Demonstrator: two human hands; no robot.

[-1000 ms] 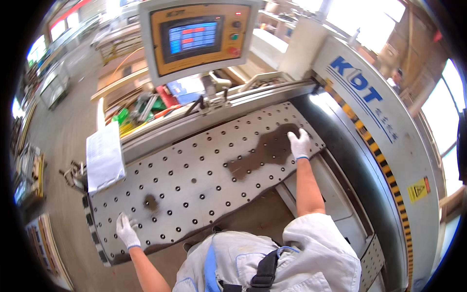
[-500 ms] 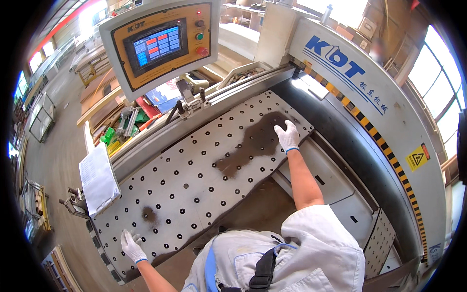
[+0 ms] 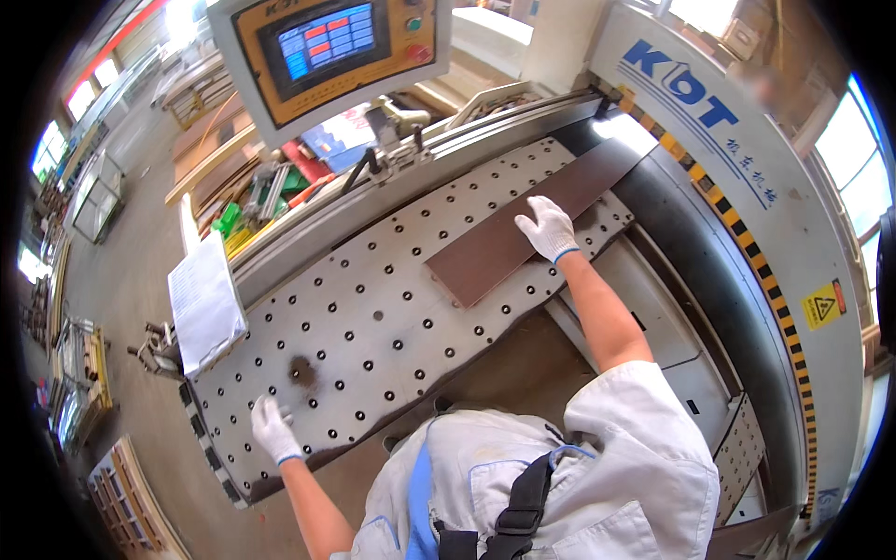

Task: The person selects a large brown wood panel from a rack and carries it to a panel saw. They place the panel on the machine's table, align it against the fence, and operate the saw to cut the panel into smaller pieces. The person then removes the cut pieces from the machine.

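A long dark brown board lies slantwise on the far right part of a grey metal table dotted with small black-ringed holes. The board's far end reaches the dark opening of the machine. My right hand, in a white knit glove, rests flat on the board with thumb and fingers apart. Over at the table's near left end is my left hand, gloved likewise. Its fingers lie extended on the bare metal and hold nothing.
A control panel with a lit screen stands above the far rail. Clipped paper sheets hang at the table's left corner. Tools and scraps fill a bin behind the rail. A white machine housing with a yellow-black striped edge curves along the right.
The brown board now lies on the table, where only a dark stain showed before. My right hand has come onto it. The view has shifted, and my left hand stays near the table's left end.
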